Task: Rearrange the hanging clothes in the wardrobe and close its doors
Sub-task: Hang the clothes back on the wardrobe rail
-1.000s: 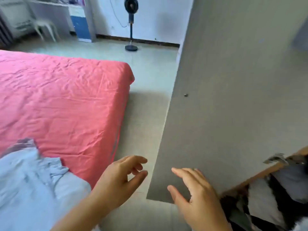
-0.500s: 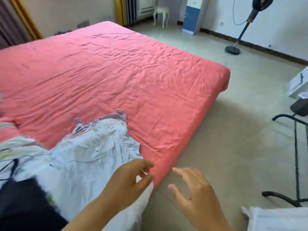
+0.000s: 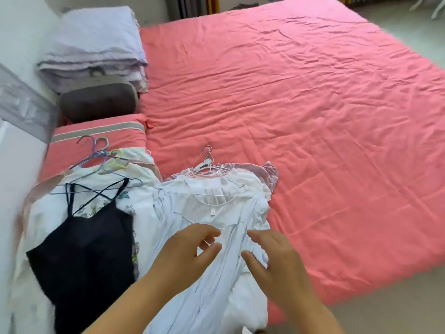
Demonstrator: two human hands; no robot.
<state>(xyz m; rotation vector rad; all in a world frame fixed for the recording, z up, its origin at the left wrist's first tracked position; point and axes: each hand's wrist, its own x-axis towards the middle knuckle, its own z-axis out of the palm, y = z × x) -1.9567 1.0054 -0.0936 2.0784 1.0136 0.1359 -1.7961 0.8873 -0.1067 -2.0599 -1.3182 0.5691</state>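
While hovering over white dress [image 3: 212, 213] on bed [image 3: 313, 116], both palms unclenched, gripping nothing. Left hand [image 3: 187, 251] and right hand [image 3: 277, 256] equally near. Dress lying long axis 12-to-6, hangers [image 3: 207, 160] at 12 o'clock, probably needing reaching forward.

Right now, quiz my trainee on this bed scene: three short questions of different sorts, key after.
1. True or false: the left hand grips a hanger.
2. Which garment lies left of the white dress? A) black camisole B) red coat C) green scarf
3. Fill in: the folded blankets rest at the bed's ____ corner.

Key: 1 false, both the left and the right hand hover open over the dress. 2 A, black camisole. 3 far left.
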